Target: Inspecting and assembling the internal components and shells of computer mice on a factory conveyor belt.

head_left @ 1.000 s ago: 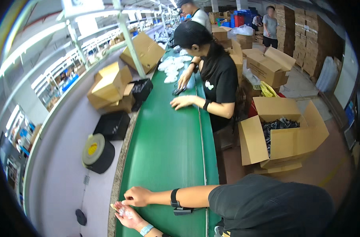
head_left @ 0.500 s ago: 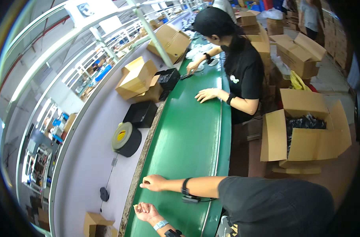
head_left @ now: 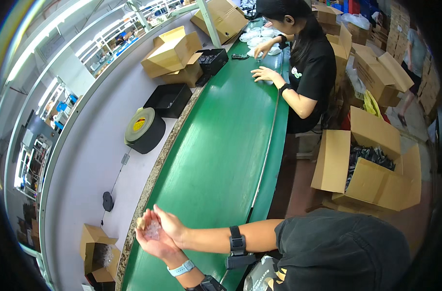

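Note:
My left hand [head_left: 155, 246], with a pale watch on its wrist, is cupped palm up above the green conveyor belt [head_left: 208, 165], near its left edge. A small heap of clear plastic pieces [head_left: 153, 230] lies in it. A pale yellowish covering shows on one fingertip. My right hand [head_left: 170, 227] presses against the left one and closes the side of the cup round the pieces. A black strap with a small device [head_left: 238, 247] is on my right forearm. What the pieces are exactly is too small to tell.
An open carton [head_left: 98, 250] holding clear pieces stands left of my hands. Along the belt's left edge are a large tape roll [head_left: 145, 130], black trays [head_left: 169, 100] and cartons. A co-worker [head_left: 306, 72] handles things further up. An open carton of black packets [head_left: 371, 165] stands right.
My hands were apart, both curled; now they are joined into one cup showing clear pieces. The view has shifted. The co-worker's hands have drawn closer together.

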The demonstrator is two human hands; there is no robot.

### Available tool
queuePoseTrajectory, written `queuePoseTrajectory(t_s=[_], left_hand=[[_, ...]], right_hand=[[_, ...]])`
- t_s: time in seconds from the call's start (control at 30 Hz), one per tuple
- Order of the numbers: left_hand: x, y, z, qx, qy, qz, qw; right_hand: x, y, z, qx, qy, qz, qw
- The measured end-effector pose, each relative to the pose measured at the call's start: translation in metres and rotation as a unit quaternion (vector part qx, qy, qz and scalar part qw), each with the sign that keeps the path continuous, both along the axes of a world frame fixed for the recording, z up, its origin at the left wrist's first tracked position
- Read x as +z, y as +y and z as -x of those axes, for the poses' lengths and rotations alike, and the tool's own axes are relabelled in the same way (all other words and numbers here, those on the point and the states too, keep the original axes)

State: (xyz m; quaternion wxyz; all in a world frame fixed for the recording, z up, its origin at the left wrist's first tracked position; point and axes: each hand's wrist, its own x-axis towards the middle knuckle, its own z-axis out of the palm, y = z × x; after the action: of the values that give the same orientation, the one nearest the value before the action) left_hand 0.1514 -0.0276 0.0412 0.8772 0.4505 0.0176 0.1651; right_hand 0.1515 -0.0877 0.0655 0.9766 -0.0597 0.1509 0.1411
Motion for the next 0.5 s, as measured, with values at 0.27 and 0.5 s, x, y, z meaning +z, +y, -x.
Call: queuePoseTrajectory(t_s=[0.27, 0.5], left_hand=[[0.023, -0.069, -0.01, -0.167, -0.071, 0.031, 0.983], [0.031, -0.075, -0.023, -0.139, -0.135, -0.086, 0.977]], right_hand=[[-0.012, -0.059, -0.015, -0.085, -0.046, 0.03, 0.995], [-0.006, -0.071, -0.027, -0.054, -0.04, 0.017, 0.998]])
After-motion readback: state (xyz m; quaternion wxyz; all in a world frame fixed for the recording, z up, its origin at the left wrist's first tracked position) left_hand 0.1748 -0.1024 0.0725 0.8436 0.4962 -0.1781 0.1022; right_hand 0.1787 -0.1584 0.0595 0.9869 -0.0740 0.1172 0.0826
